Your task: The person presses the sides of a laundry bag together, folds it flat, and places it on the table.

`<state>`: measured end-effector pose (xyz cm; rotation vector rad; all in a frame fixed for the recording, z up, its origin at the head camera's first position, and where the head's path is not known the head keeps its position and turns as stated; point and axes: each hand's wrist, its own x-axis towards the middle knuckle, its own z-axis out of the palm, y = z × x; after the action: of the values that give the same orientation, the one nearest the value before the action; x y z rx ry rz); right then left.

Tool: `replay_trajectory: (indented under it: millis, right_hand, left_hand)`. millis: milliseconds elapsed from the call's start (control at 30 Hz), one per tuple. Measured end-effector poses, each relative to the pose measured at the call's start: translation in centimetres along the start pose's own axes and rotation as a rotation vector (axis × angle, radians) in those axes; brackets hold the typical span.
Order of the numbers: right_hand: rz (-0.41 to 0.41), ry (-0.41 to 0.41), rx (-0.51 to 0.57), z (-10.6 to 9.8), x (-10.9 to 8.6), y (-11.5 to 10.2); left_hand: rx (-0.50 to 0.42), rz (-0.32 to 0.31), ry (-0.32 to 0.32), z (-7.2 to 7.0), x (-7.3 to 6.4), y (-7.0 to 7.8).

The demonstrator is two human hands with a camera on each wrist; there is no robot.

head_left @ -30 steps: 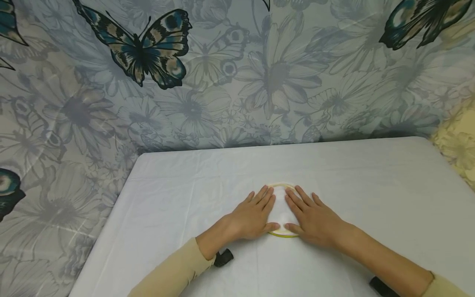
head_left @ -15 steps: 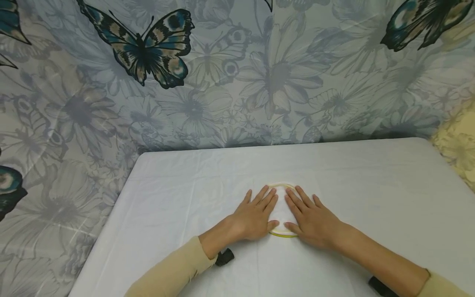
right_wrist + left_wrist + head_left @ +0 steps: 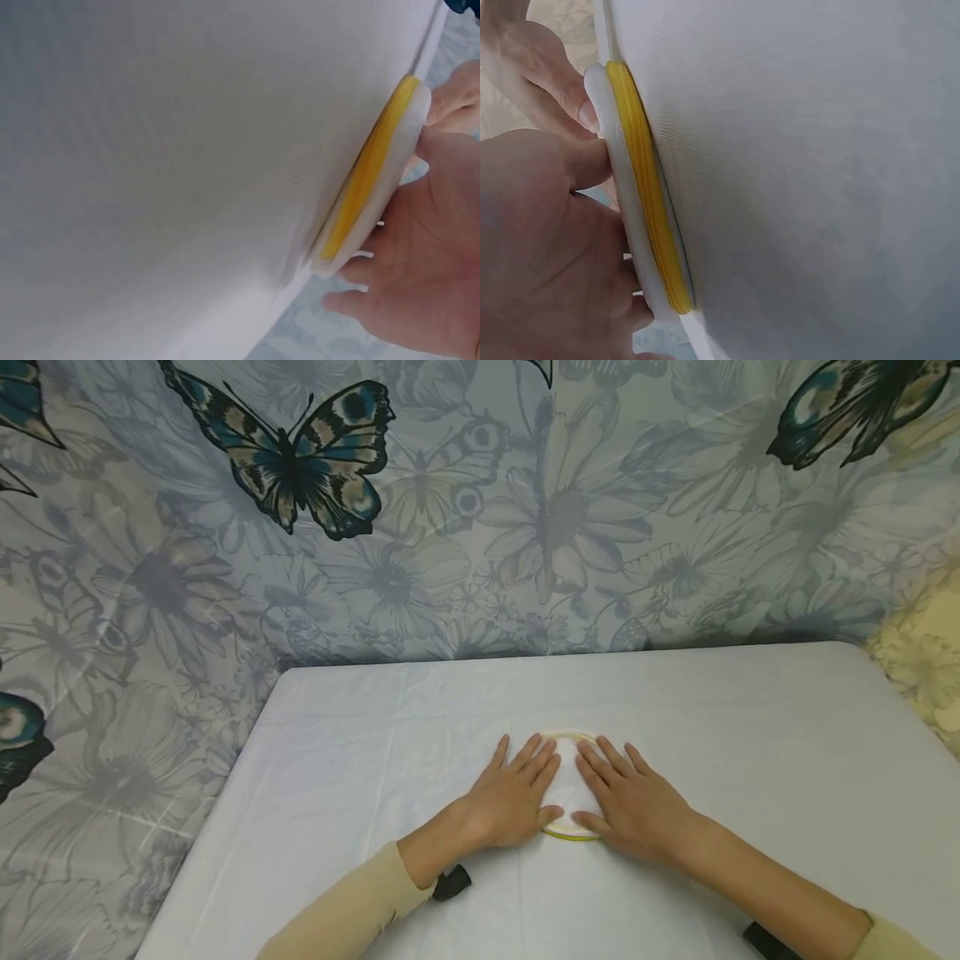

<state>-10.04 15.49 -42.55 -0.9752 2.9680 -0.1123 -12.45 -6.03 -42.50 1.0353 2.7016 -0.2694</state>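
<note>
A round, flat white disc point(image 3: 570, 787) with a yellow band around its side lies on the white cloth, between and under the two hands. In the left wrist view the yellow band point(image 3: 646, 187) runs along the disc's edge below a white upper layer. My left hand point(image 3: 512, 799) rests flat on the disc's left part, fingers straight and pointing away, thumb on the near rim. Mirroring it, my right hand point(image 3: 639, 807) presses on the right part with fingers extended. The right wrist view shows the palm point(image 3: 427, 255) beside the disc's white top edge. The hands cover both sides.
A white cloth point(image 3: 360, 735) covers the table. Behind and to the left is a curtain point(image 3: 420, 585) printed with flowers and butterflies. Black wrist straps point(image 3: 452, 883) show below the forearms. Yellow patterned fabric point(image 3: 926, 652) hangs at the right.
The left fingers have spread slightly, the little finger moving away from the others. The right hand's little finger and thumb have shifted a bit. The disc has stayed in place.
</note>
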Motion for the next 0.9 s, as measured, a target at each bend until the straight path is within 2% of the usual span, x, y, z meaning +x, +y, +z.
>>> replay_trajectory:
  millis: [467, 700, 900]
  right_hand:
    - [0.008, 0.043, 0.054, -0.4, -0.4, 0.2]
    - [-0.002, 0.057, 0.074, -0.7, -0.4, 0.6]
    - [0.030, 0.041, 0.126, -1.0, -0.4, 1.1]
  left_hand:
    - [-0.040, 0.028, 0.084, -0.2, -0.5, -0.4]
    - [-0.093, 0.010, 0.081, -0.3, -0.7, -0.6]
    - [-0.131, -0.017, 0.108, -0.6, -1.1, -1.3]
